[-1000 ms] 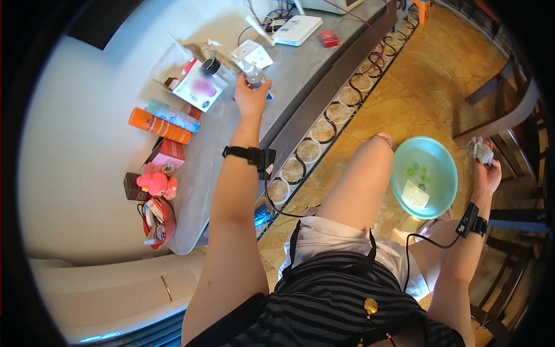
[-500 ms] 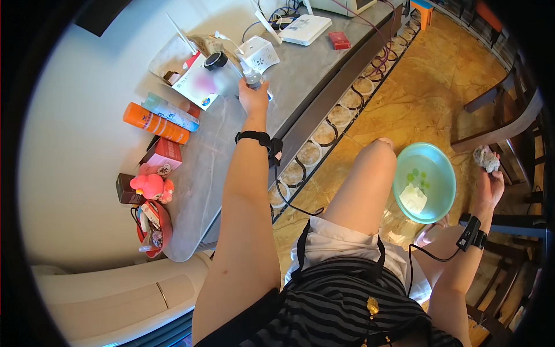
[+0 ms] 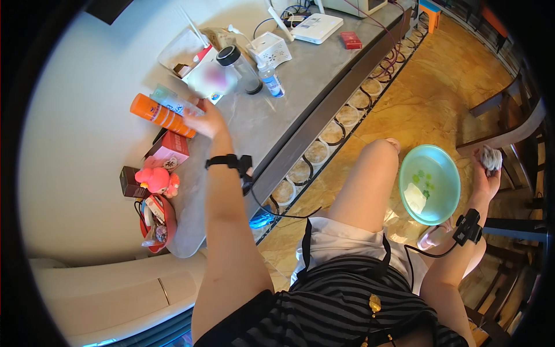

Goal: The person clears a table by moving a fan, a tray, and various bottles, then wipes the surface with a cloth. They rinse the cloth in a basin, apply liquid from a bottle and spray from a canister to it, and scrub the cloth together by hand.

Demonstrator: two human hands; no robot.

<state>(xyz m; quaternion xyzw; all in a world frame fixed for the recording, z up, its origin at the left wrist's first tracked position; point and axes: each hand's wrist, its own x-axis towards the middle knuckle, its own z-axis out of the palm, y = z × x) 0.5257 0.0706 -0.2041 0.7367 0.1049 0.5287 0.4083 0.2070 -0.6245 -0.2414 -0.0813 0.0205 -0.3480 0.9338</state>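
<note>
My left hand [image 3: 206,120] is over the lower ends of a light blue spray can [image 3: 167,99] and an orange can [image 3: 155,114], near the wall. Its fingers are apart and slightly blurred; whether they touch the light blue can I cannot tell. Farther along the grey table [image 3: 254,127] stand a clear spray bottle [image 3: 272,82] with a blue label and a clear jar [image 3: 245,74] with a black lid. Out to the right, my right hand [image 3: 485,180] is closed round a crumpled greyish-white cloth [image 3: 491,160], beside a wooden chair [image 3: 491,136].
A turquoise basin [image 3: 457,185] with green spots inside stands on the floor. On the table are a white router [image 3: 317,28], a red packet [image 3: 351,40], a pink box [image 3: 169,149], a pink plush toy [image 3: 156,180] and a filled red basket [image 3: 169,222].
My left hand has let go of the clear spray bottle and moved back toward the cans by the wall. My right hand still holds the cloth.
</note>
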